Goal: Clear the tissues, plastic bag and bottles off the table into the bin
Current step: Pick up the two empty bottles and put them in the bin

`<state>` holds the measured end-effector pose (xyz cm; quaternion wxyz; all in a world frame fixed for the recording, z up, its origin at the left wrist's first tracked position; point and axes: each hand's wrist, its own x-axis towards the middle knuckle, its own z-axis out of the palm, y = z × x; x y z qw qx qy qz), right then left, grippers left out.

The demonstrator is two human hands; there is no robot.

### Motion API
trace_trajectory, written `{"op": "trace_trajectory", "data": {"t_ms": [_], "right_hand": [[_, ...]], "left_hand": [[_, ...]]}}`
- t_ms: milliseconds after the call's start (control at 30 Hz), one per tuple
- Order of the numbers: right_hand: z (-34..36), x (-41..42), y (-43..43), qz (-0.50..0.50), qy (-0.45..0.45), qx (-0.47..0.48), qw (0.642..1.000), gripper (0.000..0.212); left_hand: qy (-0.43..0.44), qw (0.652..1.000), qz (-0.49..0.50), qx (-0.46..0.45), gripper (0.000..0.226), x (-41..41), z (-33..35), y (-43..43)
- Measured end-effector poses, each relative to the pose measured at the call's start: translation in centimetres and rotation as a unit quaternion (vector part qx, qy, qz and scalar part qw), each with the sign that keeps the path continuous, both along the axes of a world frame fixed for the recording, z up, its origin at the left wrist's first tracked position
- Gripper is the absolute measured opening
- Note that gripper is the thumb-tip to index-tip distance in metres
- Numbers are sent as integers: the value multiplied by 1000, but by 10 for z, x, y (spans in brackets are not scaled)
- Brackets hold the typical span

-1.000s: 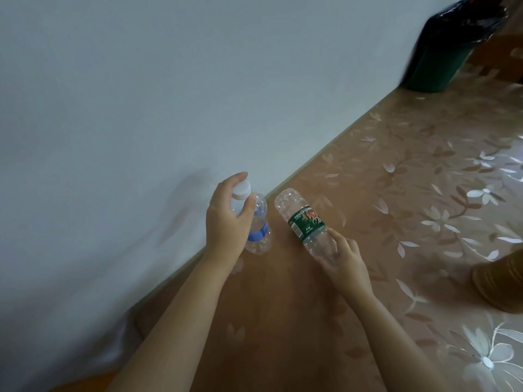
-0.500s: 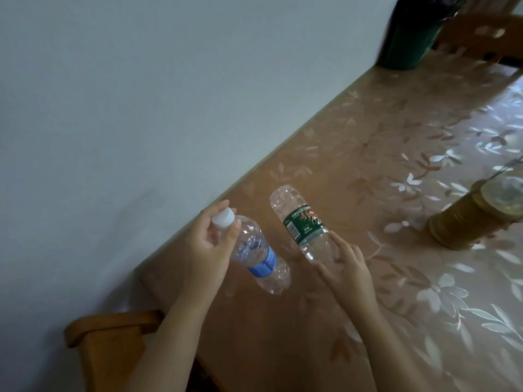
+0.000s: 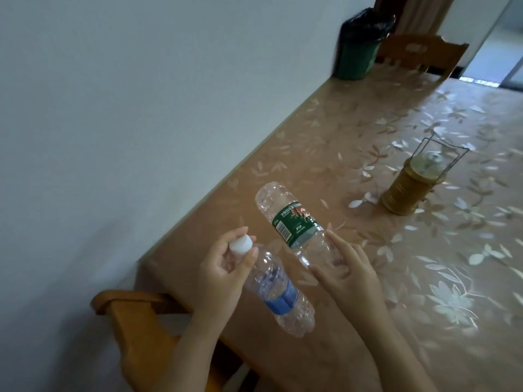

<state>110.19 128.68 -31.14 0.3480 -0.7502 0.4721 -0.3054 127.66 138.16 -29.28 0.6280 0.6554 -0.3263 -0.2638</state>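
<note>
Left hand (image 3: 223,274) pinches the blue-label bottle (image 3: 278,295) by its cap, right hand (image 3: 348,275) grips the green-label bottle (image 3: 291,222) at its near end.

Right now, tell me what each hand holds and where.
Left hand pinches the blue-label bottle at its cap; right hand grips the green-label bottle near its neck end.

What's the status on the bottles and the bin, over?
Left hand pinches blue-label bottle by its white cap. Right hand grips green-label bottle. Bin at table's far end. Brass lantern stands off to the right.
</note>
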Motion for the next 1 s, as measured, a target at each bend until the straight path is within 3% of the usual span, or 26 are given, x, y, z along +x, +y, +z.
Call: {"op": "trace_trajectory", "data": {"t_ms": [433, 1000], "right_hand": [[34, -50, 87, -73, 22, -41, 996, 66], [57, -157, 161, -189, 53, -76, 978, 67]], "left_hand": [[4, 993, -108, -41, 29, -41, 25, 47], [-37, 959, -270, -76, 32, -144, 48, 72]]}}
